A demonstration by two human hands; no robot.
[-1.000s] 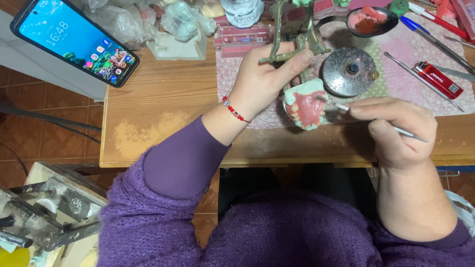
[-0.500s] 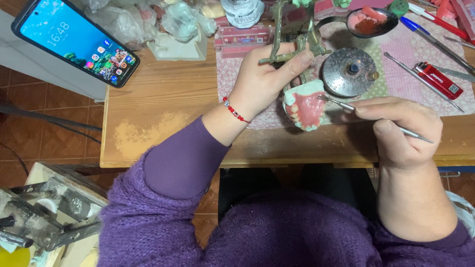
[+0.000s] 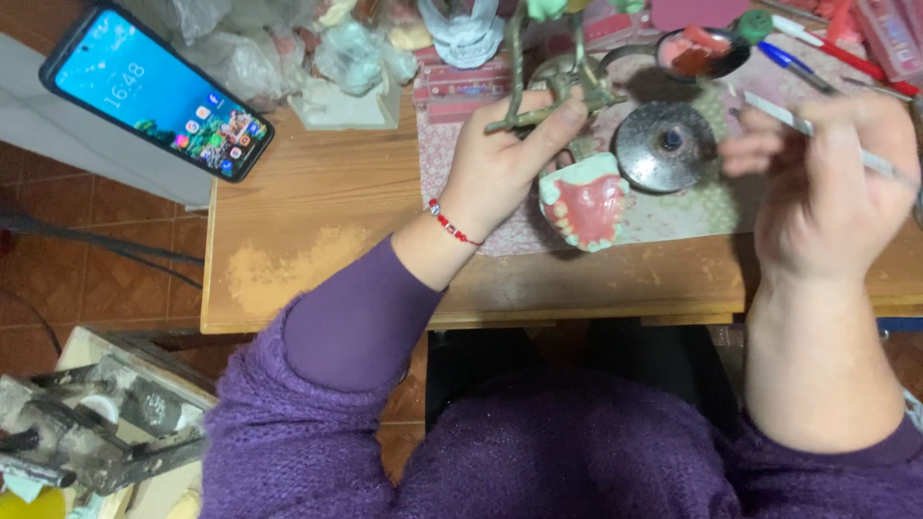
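Two hands are seen at work over a wooden desk point(image 3: 317, 259). The left hand point(image 3: 505, 159) is closed around a greenish metal frame point(image 3: 538, 91), to whose lower part a set of false teeth point(image 3: 585, 207) on pink gums is fixed; the frame is gripped with the thumb laid along its bar, so that the teeth are turned up towards the camera, presumably so the pink surface can be reached. The teeth are held above a patterned cloth point(image 3: 673, 216), close to the near edge of the desk.

The right hand point(image 3: 827, 192) is raised and blurred, its fingers pinched together on a thin metal tool point(image 3: 779, 113). The tool is clear of the teeth, its tip pointing towards a spoon holding red material point(image 3: 707, 53) at the back of the desk. A round dark metal lid point(image 3: 665, 146) lies just beside the teeth, between the two hands.

Room is tight at the back, which is crowded with plastic bags point(image 3: 231, 58), a plaster cast point(image 3: 351, 86), pink boxes and pens. Bare wood is found only to the left of the cloth. A phone point(image 3: 159, 91) with its screen lit is propped beyond the desk's left corner. A metal press point(image 3: 87, 432) stands at floor level, lower left.
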